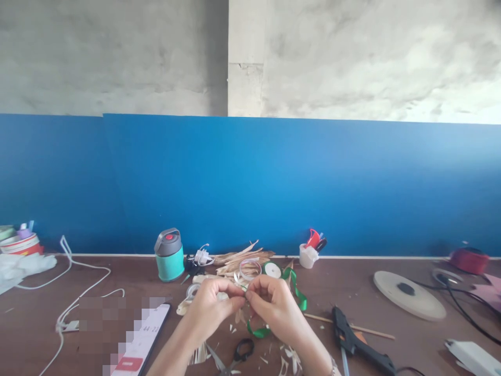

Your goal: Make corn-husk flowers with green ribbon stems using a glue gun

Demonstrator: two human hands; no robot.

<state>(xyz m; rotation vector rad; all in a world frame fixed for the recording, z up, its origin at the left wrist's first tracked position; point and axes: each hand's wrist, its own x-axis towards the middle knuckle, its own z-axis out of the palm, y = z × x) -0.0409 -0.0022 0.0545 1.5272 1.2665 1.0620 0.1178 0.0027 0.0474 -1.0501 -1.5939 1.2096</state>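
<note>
Head view: left hand (211, 308) and right hand (276, 308) meeting fingertip to fingertip, pinching the green ribbon (300, 298) between them. Ribbon tail looping rightward and down under the right hand, nearer to that one. Scissors (239, 353) just below.

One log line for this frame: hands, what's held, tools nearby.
left hand: pinching green ribbon | right hand: pinching same ribbon | scissors: on table, near the wrists | glue gun: on table, right of hands
</note>
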